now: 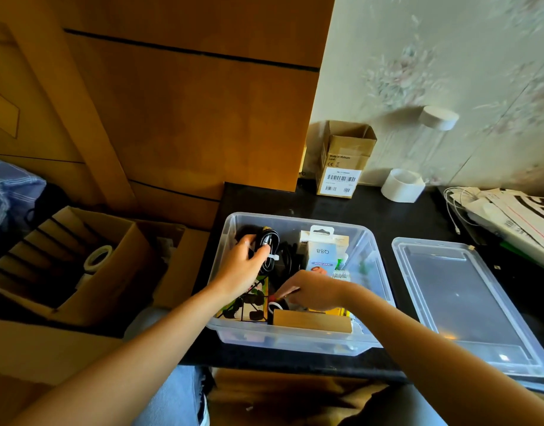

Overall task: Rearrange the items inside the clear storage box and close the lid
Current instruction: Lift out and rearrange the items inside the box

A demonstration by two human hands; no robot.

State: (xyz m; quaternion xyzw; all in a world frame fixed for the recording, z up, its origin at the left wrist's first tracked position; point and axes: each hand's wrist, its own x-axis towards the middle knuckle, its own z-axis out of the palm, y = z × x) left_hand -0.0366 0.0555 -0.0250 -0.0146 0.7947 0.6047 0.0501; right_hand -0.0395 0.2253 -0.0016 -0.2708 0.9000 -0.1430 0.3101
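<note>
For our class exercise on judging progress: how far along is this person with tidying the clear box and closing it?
Done: nothing visibly finished; the clear plastic storage box stands open on the black table. In hand: the left hand grips a black coiled cable bundle inside the box, while the right hand reaches among small items near its front. Left: finishing the rearranging and fitting the clear plastic lid, which lies beside the box.

Two hands [240,269] in one clear box [295,339], one lid [467,305] right of the fingers, two tape rolls [401,186], three cardboard boxes [344,161].
</note>
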